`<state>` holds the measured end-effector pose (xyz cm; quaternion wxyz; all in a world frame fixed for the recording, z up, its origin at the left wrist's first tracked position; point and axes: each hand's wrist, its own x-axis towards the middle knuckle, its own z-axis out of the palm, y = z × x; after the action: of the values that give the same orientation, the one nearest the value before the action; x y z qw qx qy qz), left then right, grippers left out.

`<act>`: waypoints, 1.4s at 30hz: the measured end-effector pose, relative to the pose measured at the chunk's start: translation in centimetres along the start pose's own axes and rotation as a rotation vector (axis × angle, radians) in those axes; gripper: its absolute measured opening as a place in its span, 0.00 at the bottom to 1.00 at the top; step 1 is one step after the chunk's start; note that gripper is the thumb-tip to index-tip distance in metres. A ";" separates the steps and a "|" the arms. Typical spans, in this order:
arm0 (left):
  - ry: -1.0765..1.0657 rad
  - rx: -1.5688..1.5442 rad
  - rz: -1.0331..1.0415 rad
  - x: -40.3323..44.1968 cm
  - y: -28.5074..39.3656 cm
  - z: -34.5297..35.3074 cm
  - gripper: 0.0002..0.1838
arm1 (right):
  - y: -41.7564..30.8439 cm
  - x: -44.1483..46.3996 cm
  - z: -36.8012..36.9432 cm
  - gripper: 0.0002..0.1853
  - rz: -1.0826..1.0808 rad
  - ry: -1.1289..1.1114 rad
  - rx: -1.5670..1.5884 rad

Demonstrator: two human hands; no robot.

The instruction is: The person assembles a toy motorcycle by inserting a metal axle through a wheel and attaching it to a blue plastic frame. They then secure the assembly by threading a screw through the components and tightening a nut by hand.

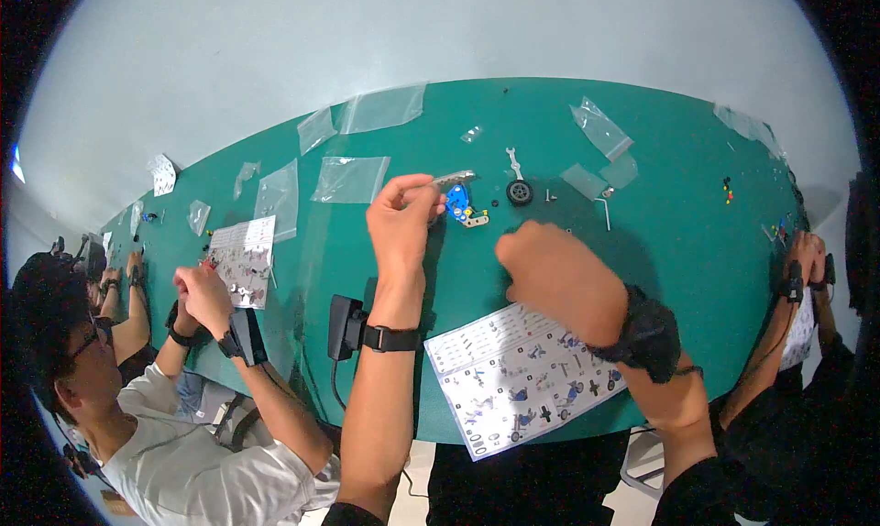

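Above the green table (357, 251), left hand (408, 207) pinched on blue piece (456, 202).

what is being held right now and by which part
The left hand seems to pinch the small blue part by its left edge; whether the right hand holds anything cannot be told.

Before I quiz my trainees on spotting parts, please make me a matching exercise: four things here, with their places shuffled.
1. Blue part
2. Wheel
3. Printed sheet
4. L-shaped key

A. Beside one end of the wrench
B. Right of the wheel
C. At the fingers of the left hand
D. At the table's near edge

Pairs: 1-C; 2-A; 3-D; 4-B
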<state>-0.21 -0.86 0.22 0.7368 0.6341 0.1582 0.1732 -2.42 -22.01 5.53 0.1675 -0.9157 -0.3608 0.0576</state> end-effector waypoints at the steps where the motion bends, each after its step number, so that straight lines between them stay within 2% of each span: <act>1: 0.004 -0.001 -0.004 0.0 0.0 0.0 0.07 | -0.7 -0.5 0.4 0.05 -0.033 0.046 0.000; 2: 0.008 -0.001 -0.010 0.0 0.1 0.0 0.07 | -1.2 -0.7 0.5 0.04 -0.065 0.091 0.001; 5: 0.009 -0.008 -0.015 -0.1 0.1 0.0 0.08 | -3.0 -0.8 -1.3 0.04 0.045 -0.123 0.014; 11: -0.009 -0.024 -0.017 0.0 0.0 -0.2 0.08 | -2.2 -1.6 0.0 0.03 -0.063 0.106 0.051; 17: 0.001 -0.088 -0.038 0.4 -0.6 -0.5 0.08 | -2.3 -0.3 -0.2 0.04 -0.078 0.095 -0.144; 20: -0.010 -0.135 -0.058 0.6 -0.7 -0.6 0.08 | -0.4 0.6 1.2 0.03 -0.155 0.225 -0.182; 23: -0.030 -0.152 -0.059 0.7 -0.6 -0.7 0.08 | 1.6 2.4 2.5 0.08 -0.236 0.353 -0.011; 26: -0.040 -0.155 -0.058 0.4 -0.2 -0.6 0.09 | 3.9 4.0 0.3 0.08 -0.433 0.358 -0.100; 29: -0.039 -0.202 -0.076 0.1 -0.2 -0.4 0.09 | 3.8 4.4 -2.7 0.07 -0.193 0.228 0.269; 32: -0.052 -0.211 -0.083 -0.3 0.3 0.0 0.09 | 4.2 4.9 -2.2 0.08 -0.162 0.369 0.583; 35: -0.067 -0.176 -0.083 -0.5 0.5 0.2 0.09 | 3.8 5.2 -1.7 0.09 -0.065 0.378 0.721; 38: -0.084 -0.163 -0.068 -0.7 0.6 0.5 0.10 | 3.1 5.8 -0.2 0.06 -0.075 0.560 0.740; 42: -0.117 -0.115 -0.036 -1.0 1.0 0.9 0.11 | 2.7 5.8 0.8 0.07 -0.136 0.592 0.670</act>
<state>-0.81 -1.96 1.39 0.7829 0.5969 0.1162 0.1315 3.44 -19.69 3.95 0.5541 -0.7621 -0.3183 -0.1042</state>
